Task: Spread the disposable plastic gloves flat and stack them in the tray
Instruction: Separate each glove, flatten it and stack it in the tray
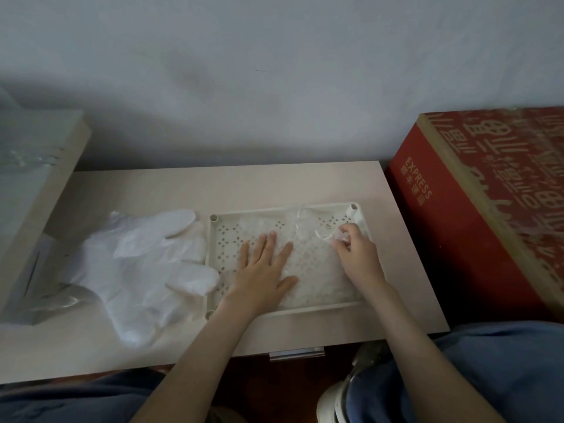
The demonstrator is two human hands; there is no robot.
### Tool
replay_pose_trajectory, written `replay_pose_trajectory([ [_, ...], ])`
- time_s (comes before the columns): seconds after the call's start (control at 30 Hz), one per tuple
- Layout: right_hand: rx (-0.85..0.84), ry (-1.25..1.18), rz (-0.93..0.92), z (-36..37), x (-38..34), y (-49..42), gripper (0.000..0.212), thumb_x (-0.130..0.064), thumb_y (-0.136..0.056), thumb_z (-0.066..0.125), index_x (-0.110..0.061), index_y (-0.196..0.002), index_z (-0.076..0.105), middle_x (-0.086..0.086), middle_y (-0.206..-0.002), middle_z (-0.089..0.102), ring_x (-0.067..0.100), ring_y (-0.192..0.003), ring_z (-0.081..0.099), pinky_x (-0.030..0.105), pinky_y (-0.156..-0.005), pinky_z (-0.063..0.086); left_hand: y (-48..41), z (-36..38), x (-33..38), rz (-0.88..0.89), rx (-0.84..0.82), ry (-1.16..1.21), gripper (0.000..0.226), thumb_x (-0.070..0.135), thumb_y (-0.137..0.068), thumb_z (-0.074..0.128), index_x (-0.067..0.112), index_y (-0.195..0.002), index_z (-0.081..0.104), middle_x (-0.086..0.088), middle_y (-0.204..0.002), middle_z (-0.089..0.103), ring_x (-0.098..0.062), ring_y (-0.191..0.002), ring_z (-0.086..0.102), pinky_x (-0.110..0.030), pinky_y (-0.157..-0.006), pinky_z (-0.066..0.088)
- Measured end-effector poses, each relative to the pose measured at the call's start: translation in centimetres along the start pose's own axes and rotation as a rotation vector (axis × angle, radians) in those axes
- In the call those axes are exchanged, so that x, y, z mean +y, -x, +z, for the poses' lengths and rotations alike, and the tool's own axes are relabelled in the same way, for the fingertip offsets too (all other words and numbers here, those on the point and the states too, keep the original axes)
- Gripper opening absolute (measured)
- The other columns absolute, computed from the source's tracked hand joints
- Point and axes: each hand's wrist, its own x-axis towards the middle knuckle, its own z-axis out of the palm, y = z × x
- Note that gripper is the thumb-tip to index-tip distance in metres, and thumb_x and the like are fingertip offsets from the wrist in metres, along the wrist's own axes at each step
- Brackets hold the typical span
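**Smoothing a glove in the tray**

Presses the glove (pixel 317 267) down onto the floor of the tray (pixel 305 311) with the left hand (pixel 262 270), fingers straight and spread. Pinches a crumpled, lifted bit of the same film near the tray's far right corner with the right hand (pixel 355 251), fingers curled round it. Leaves a pile (pixel 137 270) of white gloves waiting on the bench (pixel 213 184), just left of the tray and reaching its left rim. Looks like the flattening step, with most of the stack probably yet to come.

Likely handles as thin, almost weightless film: limp, clingy, quick to crease, fold back on itself or lift in any draught. Wrinkles far more readily than tears. Best taken by an edge, at the cuff or a fingertip, and drawn outward against the flat palm, not grabbed in the middle. Calls for a light, even pull; tugged too hard, could slide out from under the pressing hand or bunch up again.
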Motion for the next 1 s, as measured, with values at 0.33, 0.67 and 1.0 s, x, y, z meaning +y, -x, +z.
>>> replay_pose_trajectory([
  [0.33,-0.089,0.058,-0.059,-0.5,0.4,-0.6,0.035,-0.016,-0.092,0.06,-0.012,-0.126,0.052,0.003,-0.096,0.059,0.016,-0.088,0.055,0.017,-0.069,0.031,0.0,-0.9,0.1,0.029,0.121,-0.022,0.06,0.053,-0.098,0.006,0.028,-0.152,-0.006,-0.005,-0.159,-0.016,-0.023,-0.146,-0.017,-0.046,-0.116,-0.013],
  [0.67,-0.021,0.485,-0.508,1.5,-2.3,1.5,0.051,-0.023,-0.094,0.045,-0.014,-0.143,0.036,0.006,-0.146,0.04,0.026,-0.135,0.035,0.042,-0.114,0.027,-0.5,0.7,-0.8,0.048,0.014,-0.041,0.078,0.071,-0.082,-0.009,0.032,-0.149,-0.016,0.0,-0.157,-0.023,-0.019,-0.143,-0.024,-0.044,-0.111,-0.019],
  [1.0,-0.295,0.661,-0.038,1.7,1.6,1.4,0.072,-0.057,-0.097,0.018,-0.022,-0.151,-0.015,0.003,-0.158,-0.023,0.022,-0.144,-0.023,0.038,-0.115,-0.015,-0.3,0.3,-2.4,0.133,-0.017,-0.046,0.087,0.073,-0.073,-0.013,0.03,-0.148,-0.019,-0.001,-0.154,-0.028,-0.017,-0.142,-0.026,-0.041,-0.116,-0.016],
])
